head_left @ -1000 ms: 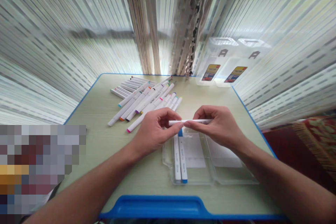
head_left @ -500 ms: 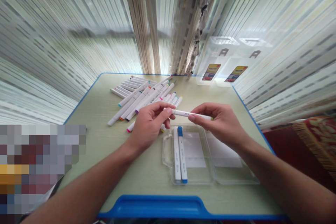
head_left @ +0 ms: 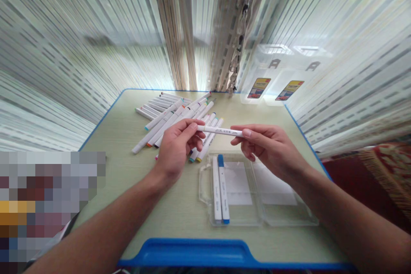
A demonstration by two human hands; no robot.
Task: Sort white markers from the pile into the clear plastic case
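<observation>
A white marker (head_left: 221, 131) is held nearly level above the table, its printed side facing me. My left hand (head_left: 178, 145) pinches its left end between thumb and fingers. At the right end, my right hand (head_left: 269, 145) grips it the same way, covering the tip. Below the hands lies an open clear plastic case (head_left: 237, 218). Two markers lie side by side along the left of that case: a white one (head_left: 216, 190) and a blue-capped one (head_left: 224, 190). Behind my left hand is a loose pile of white markers (head_left: 173, 120) with variously coloured ends.
Two clear plastic cases (head_left: 258, 68) with yellow-and-blue labels stand at the table's back right. The pale green table (head_left: 135, 218) has a blue rim and a blue front tray (head_left: 195, 252). String curtains (head_left: 96, 17) hang behind and on both sides.
The marker has risen slightly and shifted left, turning so its print shows. My hands have moved apart along it, the left one going left. The case and its two markers stay put.
</observation>
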